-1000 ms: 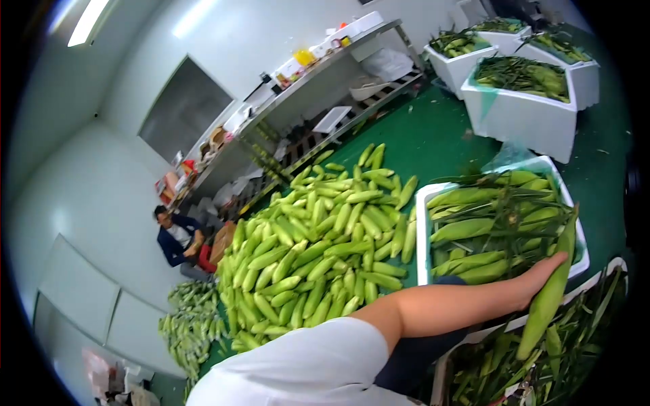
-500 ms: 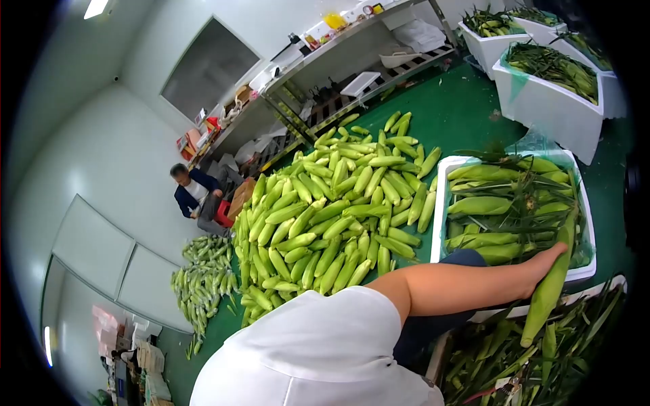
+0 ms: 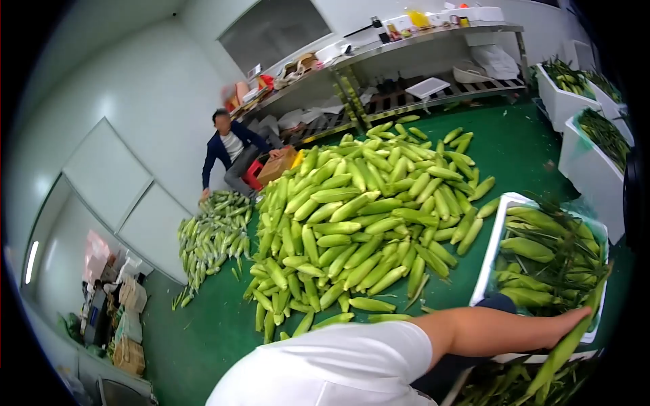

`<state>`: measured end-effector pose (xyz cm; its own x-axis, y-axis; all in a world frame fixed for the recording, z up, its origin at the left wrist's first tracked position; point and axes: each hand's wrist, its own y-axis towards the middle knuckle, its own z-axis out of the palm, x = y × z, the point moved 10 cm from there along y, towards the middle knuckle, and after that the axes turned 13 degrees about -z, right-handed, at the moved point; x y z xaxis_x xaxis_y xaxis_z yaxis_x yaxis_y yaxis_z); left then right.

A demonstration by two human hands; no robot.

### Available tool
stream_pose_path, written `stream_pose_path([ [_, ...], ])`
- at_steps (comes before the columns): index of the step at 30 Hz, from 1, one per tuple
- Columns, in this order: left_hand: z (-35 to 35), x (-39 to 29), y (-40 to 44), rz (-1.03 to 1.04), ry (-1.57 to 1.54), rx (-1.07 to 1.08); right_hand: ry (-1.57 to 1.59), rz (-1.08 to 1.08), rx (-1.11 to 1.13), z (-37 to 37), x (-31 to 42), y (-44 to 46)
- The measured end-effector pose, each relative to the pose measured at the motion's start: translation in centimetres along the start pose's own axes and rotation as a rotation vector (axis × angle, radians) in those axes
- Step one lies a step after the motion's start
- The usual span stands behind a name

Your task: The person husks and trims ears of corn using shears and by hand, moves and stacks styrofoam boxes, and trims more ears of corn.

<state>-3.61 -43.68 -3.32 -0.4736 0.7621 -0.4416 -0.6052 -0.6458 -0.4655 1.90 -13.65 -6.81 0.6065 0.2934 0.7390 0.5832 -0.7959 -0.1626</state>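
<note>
My left hand [image 3: 574, 323] is closed round an unhusked ear of corn [image 3: 565, 352], its long green body slanting down past my wrist. The fingers are mostly hidden behind the ear. Just beyond the hand is a white foam box [image 3: 489, 260] lined with green film and holding several ears of corn [image 3: 528, 249] with long leaves. Below my forearm, a second container holds loose husks and leaves [image 3: 504, 386]. My right hand is out of the picture.
A large heap of trimmed corn [image 3: 359, 223] covers the green floor. A seated person [image 3: 233, 149] reaches toward a smaller pile of wrapped corn [image 3: 213, 233]. More foam boxes [image 3: 592, 169] stand at right; a metal shelf [image 3: 413, 47] runs along the wall.
My view has swung left, so the heap and boxes sit further right. My left hand still grips the ear of corn. The seated person's arm now stretches down to the smaller pile.
</note>
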Motion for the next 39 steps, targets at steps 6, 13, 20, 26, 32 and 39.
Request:
stream_pose_path([
  [6, -0.8, 0.6, -3.0, 0.051, -0.034, 0.077, -0.058, 0.047, -0.127, 1.3, 4.1, -4.0],
  [13, -3.7, 3.7, -9.9, -0.147, -0.098, 0.076, -0.081, -0.063, -0.362, -2.5, 8.0, -11.0],
  [20, 4.7, 6.6, -7.3, -0.205, -0.175, 0.479, -0.100, 0.143, -0.661, -20.8, 1.0, -13.4],
  [26, 1.4, 10.1, -8.0, -0.357, 0.254, 0.001, 0.718, 0.365, -1.001, -19.8, -10.3, -17.5],
  [32, 6.9, 10.2, -6.7, -0.240, 0.291, 0.084, 0.892, 0.475, -0.965, -18.8, -13.2, -17.0],
  [39, 4.6, 11.7, -4.9, -0.380, 0.264, -0.041, -0.620, 0.689, -0.400, -11.6, -20.9, -12.6],
])
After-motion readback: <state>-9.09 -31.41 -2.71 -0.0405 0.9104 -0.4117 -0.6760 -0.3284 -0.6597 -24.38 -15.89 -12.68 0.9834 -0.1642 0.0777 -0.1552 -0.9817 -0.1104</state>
